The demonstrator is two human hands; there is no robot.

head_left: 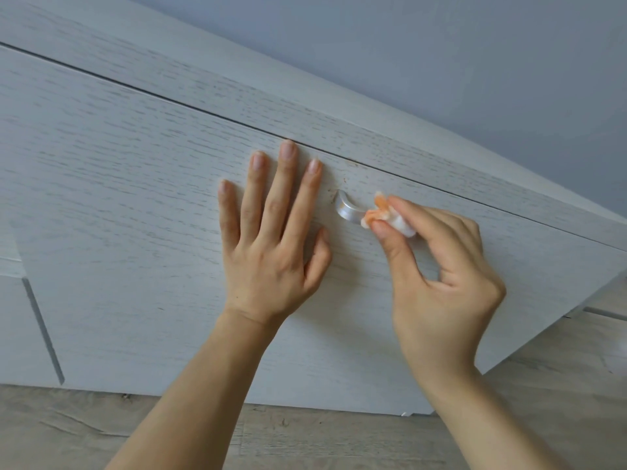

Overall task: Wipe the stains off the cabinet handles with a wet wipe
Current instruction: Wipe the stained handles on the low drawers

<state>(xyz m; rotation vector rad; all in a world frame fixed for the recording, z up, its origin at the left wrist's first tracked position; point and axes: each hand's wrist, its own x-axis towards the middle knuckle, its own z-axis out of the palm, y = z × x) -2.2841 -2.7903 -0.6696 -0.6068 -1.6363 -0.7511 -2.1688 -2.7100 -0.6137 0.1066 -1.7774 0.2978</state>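
Note:
A curved silver handle (pixel 347 209) sits on a pale grey wood-grain cabinet front (pixel 142 184). My right hand (pixel 437 283) pinches a small wadded wet wipe (pixel 381 215), white with orange stains, between thumb and fingers and presses it against the handle's right end. My left hand (pixel 271 239) lies flat on the cabinet front just left of the handle, fingers straight and spread. A few small brown specks mark the panel near the handle's left end. The handle's right part is hidden behind the wipe and my fingers.
A dark seam (pixel 203 111) runs above the panel, with the cabinet's top board beyond it. A grey-blue wall (pixel 475 62) fills the upper right. Wood-look flooring (pixel 305 435) lies below. Another cabinet panel (pixel 20 327) shows at the left edge.

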